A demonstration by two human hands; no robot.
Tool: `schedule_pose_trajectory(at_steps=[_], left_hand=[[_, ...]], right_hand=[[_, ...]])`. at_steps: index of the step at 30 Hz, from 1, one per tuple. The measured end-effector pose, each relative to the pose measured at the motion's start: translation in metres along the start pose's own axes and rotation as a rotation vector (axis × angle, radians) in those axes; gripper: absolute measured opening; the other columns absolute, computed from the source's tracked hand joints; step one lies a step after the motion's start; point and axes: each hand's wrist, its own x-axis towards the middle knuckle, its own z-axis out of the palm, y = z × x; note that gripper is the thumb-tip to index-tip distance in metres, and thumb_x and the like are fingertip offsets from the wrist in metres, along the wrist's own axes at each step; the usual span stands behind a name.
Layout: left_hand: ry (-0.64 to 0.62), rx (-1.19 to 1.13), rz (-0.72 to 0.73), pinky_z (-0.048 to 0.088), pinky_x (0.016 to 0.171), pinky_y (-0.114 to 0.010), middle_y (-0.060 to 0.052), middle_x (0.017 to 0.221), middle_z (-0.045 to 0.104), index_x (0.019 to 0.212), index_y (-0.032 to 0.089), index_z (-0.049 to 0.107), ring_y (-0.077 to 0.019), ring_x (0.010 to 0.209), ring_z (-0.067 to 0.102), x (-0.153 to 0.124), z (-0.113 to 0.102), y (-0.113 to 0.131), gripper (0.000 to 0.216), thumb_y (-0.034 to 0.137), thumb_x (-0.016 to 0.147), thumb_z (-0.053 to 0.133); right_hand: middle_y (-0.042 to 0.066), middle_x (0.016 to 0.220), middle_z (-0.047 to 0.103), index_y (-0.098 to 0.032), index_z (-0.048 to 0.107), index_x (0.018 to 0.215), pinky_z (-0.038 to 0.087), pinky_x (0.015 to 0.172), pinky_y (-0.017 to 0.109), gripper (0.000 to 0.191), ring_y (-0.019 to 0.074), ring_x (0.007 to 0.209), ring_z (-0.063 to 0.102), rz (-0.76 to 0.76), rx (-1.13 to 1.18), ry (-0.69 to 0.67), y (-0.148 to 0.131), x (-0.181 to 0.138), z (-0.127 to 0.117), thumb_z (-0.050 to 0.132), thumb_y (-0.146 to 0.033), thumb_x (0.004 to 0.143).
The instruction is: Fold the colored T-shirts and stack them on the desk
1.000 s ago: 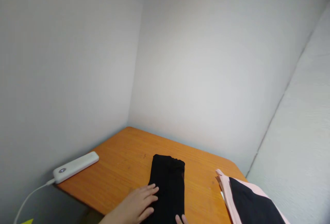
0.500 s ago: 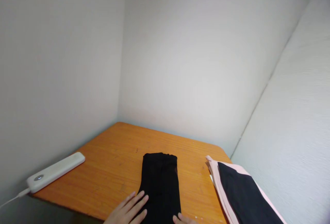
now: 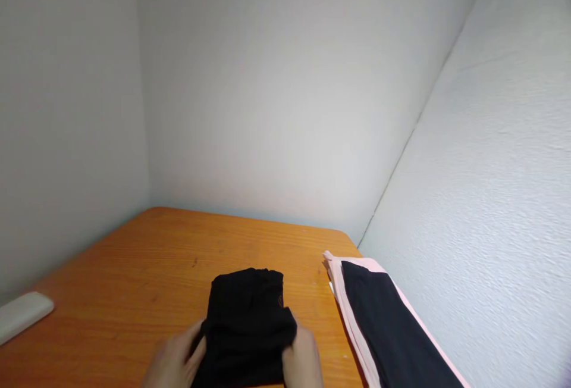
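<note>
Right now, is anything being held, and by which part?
Yes: the folded black cloth. The left hand has its grip at the cloth's left edge, and the right hand at its right edge.

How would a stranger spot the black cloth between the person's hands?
Find the orange-brown wooden table, then look at its near middle. There, a folded black cloth sits between the left hand and right hand. Unlike the flat pink-and-black fabric to its right, it shows no pink and both hands touch it.
</note>
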Motion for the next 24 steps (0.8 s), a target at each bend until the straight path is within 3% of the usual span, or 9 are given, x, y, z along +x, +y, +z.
schedule_pose_trajectory(at_steps=[4,7,9,11,14,16,17,20,24], left_hand=[[0.025,0.277,-0.266,0.049,0.089,-0.052,-0.017,0.102,0.074,0.095,0.018,0.070,-0.0384,0.099,0.068,0.029,0.008,0.022,0.060,0.058,0.091,0.026],[-0.016,0.358,-0.351,0.048,0.090,-0.054,-0.018,0.107,0.072,0.105,0.017,0.064,-0.0386,0.105,0.066,0.033,0.012,0.017,0.059,0.057,0.092,0.023],[-0.027,0.369,-0.368,0.051,0.083,-0.051,-0.016,0.100,0.073,0.111,0.016,0.059,-0.0367,0.095,0.069,0.030,0.012,0.014,0.057,0.056,0.092,0.023],[0.092,0.412,-0.277,0.052,0.081,-0.048,-0.017,0.098,0.072,0.118,0.013,0.054,-0.0346,0.090,0.070,0.026,0.012,0.016,0.058,0.055,0.092,0.024],[0.374,0.550,0.101,0.044,0.102,-0.047,-0.017,0.126,0.063,0.131,0.012,0.049,-0.0305,0.116,0.060,0.025,0.018,0.023,0.057,0.050,0.093,0.030],[0.387,0.662,0.353,0.032,0.113,-0.046,-0.009,0.146,0.049,0.138,0.020,0.048,-0.0263,0.134,0.045,0.030,0.029,0.026,0.051,0.040,0.094,0.034],[0.350,0.709,0.408,0.028,0.115,-0.047,-0.006,0.151,0.044,0.140,0.023,0.047,-0.0256,0.139,0.038,0.032,0.036,0.025,0.051,0.036,0.093,0.035],[0.302,0.795,0.329,0.028,0.113,-0.055,-0.007,0.157,0.032,0.144,0.020,0.045,-0.0303,0.145,0.026,0.039,0.056,0.014,0.056,0.033,0.090,0.037],[0.286,0.796,0.308,0.042,0.105,-0.054,-0.010,0.160,0.021,0.147,0.015,0.038,-0.0341,0.147,0.016,0.043,0.068,-0.003,0.061,0.035,0.089,0.039]], right_hand=[[0.015,0.081,0.072,-0.015,0.069,0.093,0.051,0.066,0.035,0.038,0.0303,0.078,0.071,0.145,-0.259,-0.035,-0.021,0.025,0.009,0.033,-0.024,0.101],[0.013,0.079,0.072,-0.018,0.067,0.088,0.051,0.062,0.035,0.038,0.0302,0.075,0.071,0.174,-0.272,-0.077,-0.018,0.030,0.017,0.034,-0.028,0.102],[0.012,0.076,0.071,-0.019,0.066,0.089,0.051,0.060,0.035,0.034,0.0294,0.070,0.070,0.167,-0.252,-0.074,-0.010,0.030,0.019,0.036,-0.031,0.102],[0.012,0.082,0.071,-0.018,0.064,0.096,0.053,0.065,0.037,0.030,0.0290,0.074,0.070,0.125,-0.228,0.036,-0.002,0.029,0.018,0.039,-0.034,0.101],[0.018,0.116,0.066,-0.016,0.060,0.119,0.051,0.086,0.046,0.037,0.0326,0.106,0.063,-0.038,-0.193,0.302,-0.001,0.027,0.021,0.039,-0.040,0.100],[0.016,0.142,0.049,-0.018,0.050,0.137,0.044,0.100,0.052,0.046,0.0349,0.131,0.045,-0.156,-0.173,0.362,-0.008,0.024,0.029,0.042,-0.042,0.099],[0.012,0.149,0.041,-0.021,0.044,0.144,0.039,0.105,0.055,0.051,0.0352,0.137,0.036,-0.193,-0.158,0.342,-0.014,0.022,0.034,0.044,-0.043,0.098],[0.004,0.156,0.028,-0.031,0.040,0.147,0.028,0.110,0.064,0.057,0.0376,0.143,0.021,-0.183,-0.103,0.227,-0.027,0.016,0.053,0.053,-0.041,0.093],[0.005,0.155,0.026,-0.031,0.040,0.147,0.026,0.108,0.070,0.063,0.0417,0.142,0.018,-0.163,0.006,0.136,-0.029,0.013,0.065,0.061,-0.043,0.089]])
